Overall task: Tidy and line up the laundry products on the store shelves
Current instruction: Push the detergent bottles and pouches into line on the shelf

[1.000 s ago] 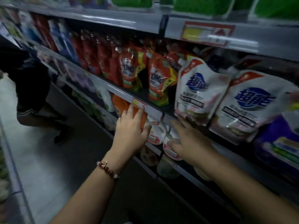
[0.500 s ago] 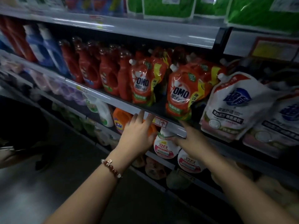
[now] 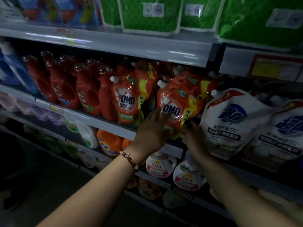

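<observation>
Orange-red OMO refill pouch (image 3: 176, 107) stands at the front edge of the middle shelf (image 3: 101, 119), and both hands are on it. The left hand (image 3: 151, 131), with a red bead bracelet (image 3: 129, 158) on its wrist, lies flat against the pouch's lower left front, fingers straight and pointing toward 1 o'clock. The right hand (image 3: 193, 138) is at the pouch's lower right corner with its fingers bent around the edge; the light is too dim for me to say how firmly it holds. At 9 o'clock from this pouch stands a second OMO pouch (image 3: 129, 102), with a dark gap between the 2. Farther toward 9 o'clock runs a row of red detergent bottles (image 3: 65, 94). At 3 o'clock, just beside the right hand, a white pouch with blue lettering (image 3: 232, 122) leans forward over the shelf edge. Green packs (image 3: 150, 13) fill the shelf at 12 o'clock, and an orange Tide bottle (image 3: 109, 142) sits on the shelf below, at 7 o'clock.
</observation>
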`<state>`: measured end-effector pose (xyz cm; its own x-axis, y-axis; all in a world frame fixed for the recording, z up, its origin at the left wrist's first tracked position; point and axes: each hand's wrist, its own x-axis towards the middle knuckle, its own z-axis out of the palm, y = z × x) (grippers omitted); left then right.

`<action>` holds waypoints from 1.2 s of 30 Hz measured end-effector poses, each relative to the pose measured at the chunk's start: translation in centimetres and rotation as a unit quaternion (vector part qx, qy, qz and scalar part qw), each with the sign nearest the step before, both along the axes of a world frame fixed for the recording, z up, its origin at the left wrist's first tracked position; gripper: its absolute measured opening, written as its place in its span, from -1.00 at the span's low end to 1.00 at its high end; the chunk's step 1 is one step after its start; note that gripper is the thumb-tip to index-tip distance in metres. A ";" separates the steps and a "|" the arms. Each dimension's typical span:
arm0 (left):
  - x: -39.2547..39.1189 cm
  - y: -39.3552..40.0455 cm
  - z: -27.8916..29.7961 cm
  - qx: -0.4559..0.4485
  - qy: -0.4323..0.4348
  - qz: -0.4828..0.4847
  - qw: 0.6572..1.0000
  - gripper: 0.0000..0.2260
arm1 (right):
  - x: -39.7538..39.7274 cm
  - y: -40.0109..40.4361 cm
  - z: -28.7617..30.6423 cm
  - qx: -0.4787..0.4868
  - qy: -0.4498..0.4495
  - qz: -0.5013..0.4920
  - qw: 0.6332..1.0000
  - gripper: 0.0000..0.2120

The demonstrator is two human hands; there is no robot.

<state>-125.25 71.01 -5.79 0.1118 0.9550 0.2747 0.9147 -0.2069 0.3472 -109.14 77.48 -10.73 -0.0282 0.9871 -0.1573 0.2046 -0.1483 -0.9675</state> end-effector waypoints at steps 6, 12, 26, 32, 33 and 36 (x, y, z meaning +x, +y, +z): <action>3.5 4.8 3.0 0.136 0.111 -0.066 0.982 -0.47 | -1.8 0.0 -0.9 0.007 -0.009 -0.058 0.998 -0.65; 2.4 6.8 3.2 0.184 0.080 -0.084 0.976 -0.46 | -2.4 -1.3 -2.3 0.091 -0.065 -0.029 0.993 -0.67; -0.9 6.0 2.4 0.274 -0.115 -0.179 0.938 -0.87 | -3.6 -2.9 -4.9 0.080 -0.129 -0.116 0.982 -0.69; -0.7 7.7 4.7 0.211 -0.173 -0.172 0.946 -0.80 | -3.1 -2.3 -4.5 0.119 -0.243 -0.201 0.942 -0.76; -0.8 8.0 4.9 0.208 -0.185 -0.164 0.946 -0.80 | -2.7 -2.2 -4.2 0.109 -0.249 -0.203 0.941 -0.75; -0.8 8.5 5.2 0.220 -0.213 -0.151 0.940 -0.81 | -1.1 -2.1 -4.2 0.140 -0.301 -0.182 0.926 -0.89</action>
<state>-126.06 79.54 -0.57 0.1500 0.6805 0.7172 0.5879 -0.6446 0.4887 -110.28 75.33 -14.94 0.3231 0.9185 0.2279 0.7053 -0.0731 -0.7051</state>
